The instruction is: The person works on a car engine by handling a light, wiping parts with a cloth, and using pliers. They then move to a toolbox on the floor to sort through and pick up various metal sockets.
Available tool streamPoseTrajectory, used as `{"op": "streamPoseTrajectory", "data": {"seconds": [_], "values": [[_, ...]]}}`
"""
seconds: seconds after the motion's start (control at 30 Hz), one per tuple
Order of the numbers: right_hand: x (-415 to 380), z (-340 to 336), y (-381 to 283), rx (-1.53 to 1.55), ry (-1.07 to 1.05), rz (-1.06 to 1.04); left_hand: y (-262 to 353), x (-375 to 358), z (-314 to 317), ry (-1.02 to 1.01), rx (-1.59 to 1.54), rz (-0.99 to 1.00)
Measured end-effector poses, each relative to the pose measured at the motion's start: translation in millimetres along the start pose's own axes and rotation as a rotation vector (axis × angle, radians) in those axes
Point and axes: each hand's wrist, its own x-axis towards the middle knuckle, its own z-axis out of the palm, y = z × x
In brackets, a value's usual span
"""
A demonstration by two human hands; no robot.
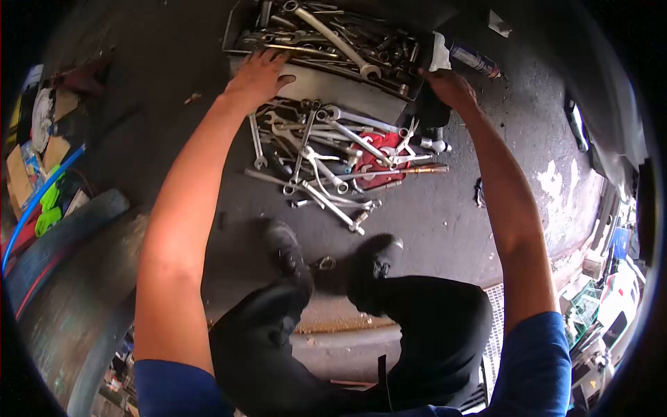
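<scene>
My left hand rests on the near left edge of a metal toolbox, its fingers spread over the rim and its thumb apart. At the box's right end is my right hand, with its fingertips at the corner; whether they grip it is unclear. The box holds wrenches, sockets and other tools, with a large wrench lying across the top. Between my arms, a pile of wrenches and pliers lies on the floor, partly over a red cloth.
A tube lies right of the toolbox near a white piece of material. My black shoes are below the pile. At the left are a blue hose and mixed items. Crowded shelving stands at the lower right.
</scene>
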Motion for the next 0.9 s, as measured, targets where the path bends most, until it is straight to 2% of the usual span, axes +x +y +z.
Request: {"op": "streamPoseTrajectory", "data": {"seconds": [0.1, 0.17, 0.2, 0.23, 0.37, 0.4, 0.43, 0.5, 0.63, 0.7, 0.73, 0.83, 0.87, 0.9], "values": [[18.8, 50.4, 6.1, -0.372, 0.073, -0.341, 2.8, 25.0, 11.7, -0.131, 0.095, -0.032], [-2.0, 51.8, -5.5, -0.324, 0.150, -0.325, 2.7, 30.4, 21.3, -0.039, 0.069, -0.061], [-1.3, 56.8, -3.9, -0.020, 0.250, -0.228, -3.9, 34.8, 37.1, 0.031, 0.042, -0.045], [-3.7, 59.5, -6.2, 0.068, 0.300, -0.139, -8.0, 37.5, 50.8, 0.094, 0.012, -0.034], [0.1, 74.2, 1.6, -0.230, 0.509, -0.434, -7.4, 43.6, 57.8, 0.125, 0.036, -0.051], [-7.7, 69.7, -2.5, -0.195, 0.505, -0.370, -9.7, 40.5, 62.7, 0.152, 0.040, -0.028], [-11.1, 70.6, 2.0, -0.196, 0.538, -0.440, -5.0, 34.8, 62.7, 0.170, 0.044, -0.001], [-27.7, 72.4, 10.3, -0.080, 0.417, -0.405, 10.3, 14.7, 64.3, 0.140, 0.052, -0.019], [-85.9, 73.8, 15.8, -0.004, 0.329, -0.344, 36.6, -34.7, 70.8, 0.150, -0.005, -0.015], [-102.7, 85.7, 26.0, 0.028, 0.266, -0.336, 50.0, -61.3, 68.8, 0.070, -0.052, 0.025], [-103.4, 98.1, 27.7, 0.093, 0.255, -0.252, 55.3, -73.9, 72.5, 0.096, -0.062, 0.049], [-136.6, 108.9, 36.9, 0.127, 0.171, -0.255, 68.6, -101.8, 67.1, 0.027, -0.075, 0.121], [-152.8, 109.8, 38.7, 0.079, 0.236, -0.345, 73.2, -107.0, 60.0, -0.053, -0.050, 0.130], [-161.8, 111.8, 38.1, 0.256, 0.146, -0.150, 75.8, -109.8, 51.9, -0.129, -0.073, 0.156]]}}
